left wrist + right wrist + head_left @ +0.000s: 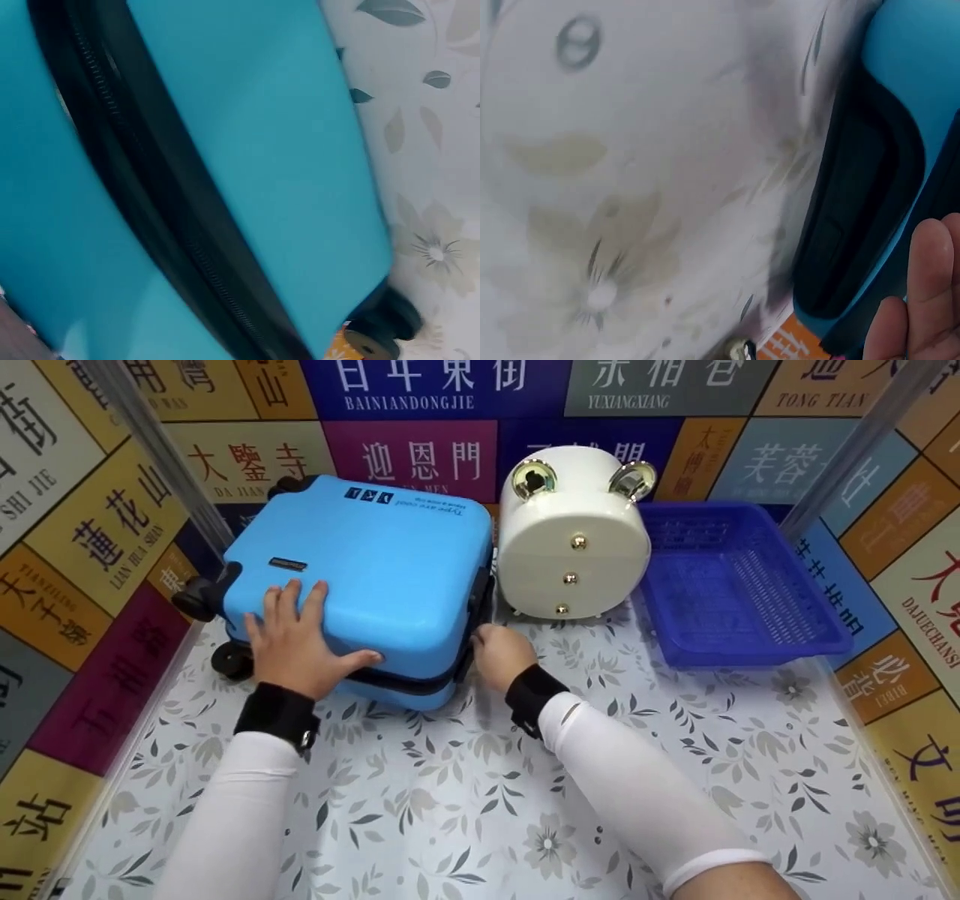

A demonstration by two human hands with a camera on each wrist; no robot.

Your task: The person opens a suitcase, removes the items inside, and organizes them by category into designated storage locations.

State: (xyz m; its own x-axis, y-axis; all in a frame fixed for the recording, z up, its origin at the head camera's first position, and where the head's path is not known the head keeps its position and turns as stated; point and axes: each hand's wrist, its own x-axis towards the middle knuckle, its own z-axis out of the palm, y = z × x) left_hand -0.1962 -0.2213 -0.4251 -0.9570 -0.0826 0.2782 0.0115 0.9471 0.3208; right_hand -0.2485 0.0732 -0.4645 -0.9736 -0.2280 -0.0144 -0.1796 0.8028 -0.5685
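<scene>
Floral tabletop (465,810) lies bare; left hand (296,641) flat on suitcase (375,562), right hand's (499,656) grip unclear.

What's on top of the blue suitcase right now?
Only the left hand rests flat on the blue suitcase, fingers spread over its near corner. The right hand is at its side by the zipper; the fingers there are hidden.

right hand (501,654) fingertips hidden behind suitcase (360,577) edge | right wrist view blurred | wall signs cropped
</scene>
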